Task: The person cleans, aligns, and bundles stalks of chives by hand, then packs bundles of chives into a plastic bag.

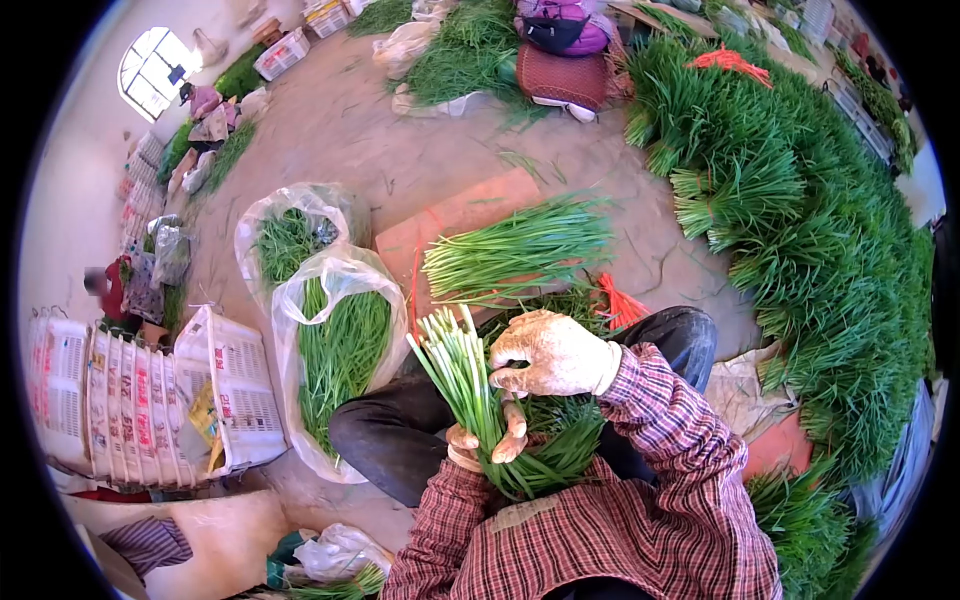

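Note:
A bunch of green stalks with pale ends (455, 365) stands tilted over my lap, its leaves hanging down toward my shirt. Gloved, my left hand (490, 440) is wrapped round the bunch at its middle. My right hand (550, 355), in a stained pale glove, is just right of the pale stalks, thumb and fingers curled toward each other; whether a stalk is between them is too small to tell. Beyond my hands, a loose pile of green stalks (520, 245) lies on a reddish-brown board (405, 235). Red ties (622, 303) lie right of my right hand.
Plastic bags of greens (345, 350) stand at left, beside stacked white crates (230, 390). Tied green bundles (760, 200) form a large heap along the right, with red ties (730, 65) on top. A red cushioned seat (562, 76) is at the top. People sit at far left.

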A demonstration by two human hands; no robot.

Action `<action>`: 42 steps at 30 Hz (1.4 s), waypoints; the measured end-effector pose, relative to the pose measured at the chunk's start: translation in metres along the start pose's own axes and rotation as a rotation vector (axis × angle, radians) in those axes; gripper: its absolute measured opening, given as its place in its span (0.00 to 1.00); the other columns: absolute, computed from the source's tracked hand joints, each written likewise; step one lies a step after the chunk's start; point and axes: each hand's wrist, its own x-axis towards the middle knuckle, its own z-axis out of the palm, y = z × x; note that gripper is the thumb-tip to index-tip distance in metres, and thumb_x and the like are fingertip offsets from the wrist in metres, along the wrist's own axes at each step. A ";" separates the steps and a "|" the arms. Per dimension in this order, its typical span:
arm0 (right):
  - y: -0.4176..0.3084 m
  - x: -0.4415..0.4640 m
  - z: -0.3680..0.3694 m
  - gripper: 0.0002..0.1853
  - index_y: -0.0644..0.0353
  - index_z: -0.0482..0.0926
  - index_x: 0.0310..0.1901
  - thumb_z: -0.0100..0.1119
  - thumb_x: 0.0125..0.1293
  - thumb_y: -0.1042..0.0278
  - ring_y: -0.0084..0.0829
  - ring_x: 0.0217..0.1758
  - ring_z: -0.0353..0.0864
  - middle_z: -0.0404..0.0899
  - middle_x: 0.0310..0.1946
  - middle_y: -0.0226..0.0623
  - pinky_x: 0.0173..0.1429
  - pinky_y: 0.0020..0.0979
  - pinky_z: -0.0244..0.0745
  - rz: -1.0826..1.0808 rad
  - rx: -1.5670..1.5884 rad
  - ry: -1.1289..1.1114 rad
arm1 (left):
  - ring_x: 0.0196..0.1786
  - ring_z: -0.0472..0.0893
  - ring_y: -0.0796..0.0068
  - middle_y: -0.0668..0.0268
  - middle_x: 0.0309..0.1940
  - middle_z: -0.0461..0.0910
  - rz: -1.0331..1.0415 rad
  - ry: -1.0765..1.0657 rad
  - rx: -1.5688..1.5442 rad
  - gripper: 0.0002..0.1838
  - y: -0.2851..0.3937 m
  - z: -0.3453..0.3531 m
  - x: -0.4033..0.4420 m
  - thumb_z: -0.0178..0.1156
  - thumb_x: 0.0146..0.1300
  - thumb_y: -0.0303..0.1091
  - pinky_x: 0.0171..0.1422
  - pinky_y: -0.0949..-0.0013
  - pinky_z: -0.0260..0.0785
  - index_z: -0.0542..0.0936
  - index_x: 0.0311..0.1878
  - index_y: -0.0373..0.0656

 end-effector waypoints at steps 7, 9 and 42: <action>-0.005 0.003 -0.014 0.08 0.54 0.81 0.35 0.64 0.66 0.60 0.47 0.33 0.83 0.81 0.28 0.40 0.38 0.45 0.78 0.159 -0.169 0.389 | 0.26 0.84 0.70 0.45 0.54 0.82 -0.089 -0.078 -0.081 0.54 -0.001 -0.011 0.001 0.67 0.53 0.35 0.36 0.68 0.78 0.50 0.80 0.29; 0.005 0.004 -0.021 0.07 0.53 0.82 0.37 0.64 0.67 0.60 0.47 0.34 0.84 0.82 0.29 0.40 0.39 0.44 0.79 0.186 -0.178 0.463 | 0.24 0.84 0.71 0.45 0.51 0.83 -0.119 -0.126 -0.128 0.54 -0.004 -0.010 0.001 0.68 0.52 0.33 0.32 0.70 0.79 0.50 0.79 0.29; 0.003 -0.023 0.025 0.06 0.57 0.82 0.39 0.67 0.65 0.66 0.45 0.45 0.82 0.81 0.37 0.37 0.55 0.43 0.76 -0.039 0.368 0.112 | 0.42 0.87 0.48 0.36 0.55 0.80 -0.012 0.204 0.012 0.48 -0.003 -0.015 -0.014 0.68 0.54 0.40 0.44 0.55 0.83 0.61 0.78 0.36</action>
